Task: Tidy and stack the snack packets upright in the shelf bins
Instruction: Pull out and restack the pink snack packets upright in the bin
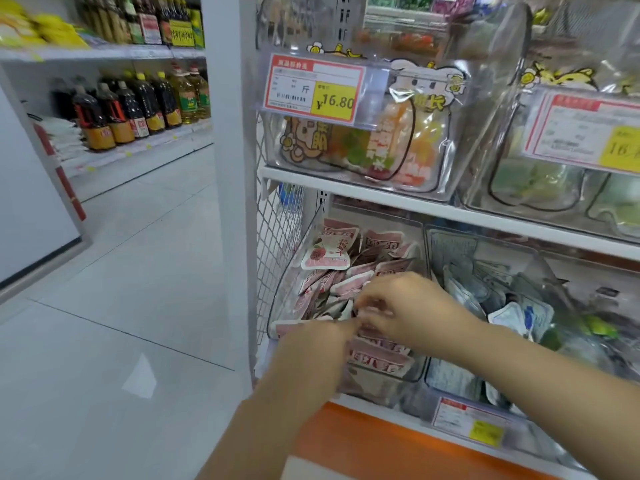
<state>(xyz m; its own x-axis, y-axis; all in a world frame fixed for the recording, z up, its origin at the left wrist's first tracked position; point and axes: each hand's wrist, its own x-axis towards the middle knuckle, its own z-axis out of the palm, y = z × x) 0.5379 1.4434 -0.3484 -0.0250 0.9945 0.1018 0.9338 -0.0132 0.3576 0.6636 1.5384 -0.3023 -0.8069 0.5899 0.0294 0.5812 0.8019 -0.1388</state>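
- Your left hand [318, 344] is nearest the camera. It reaches up from the lower edge with its back towards you, and its fingertips are hidden among the packets, so you cannot tell whether it grasps anything.
- Your right hand [405, 306] comes in from the right. Its fingers are curled down and pinch the pink packets [349, 282] just where the two hands meet; the motion blur hides finer detail.
- Pink packets fill the clear bin [287, 282] at the left end of the lower shelf.
- Around the grip the packets lie tumbled, with their long axes pointing several ways.
- Nearer you, the front row [381, 362] stands on edge against the bin front, faces towards you and long axes running left to right. It carries large characters that are too blurred to read.
- Towards the back, one fruit-picture packet [327, 254] lies face up on the heap with its long axis across the bin. Its red characters are not legible.
- Just right of this bin, a neighbouring bin [446, 244] holds grey-blue packets [485, 289].
- On the shelf above, a price tag [313, 88] reads "¥16.80" on yellow, with "斤" beside it. It is clipped to an upper bin [436, 188] of cartoon-printed pouches.
- Well to the left, across the aisle, oil bottles [131, 109] stand on a shelf.
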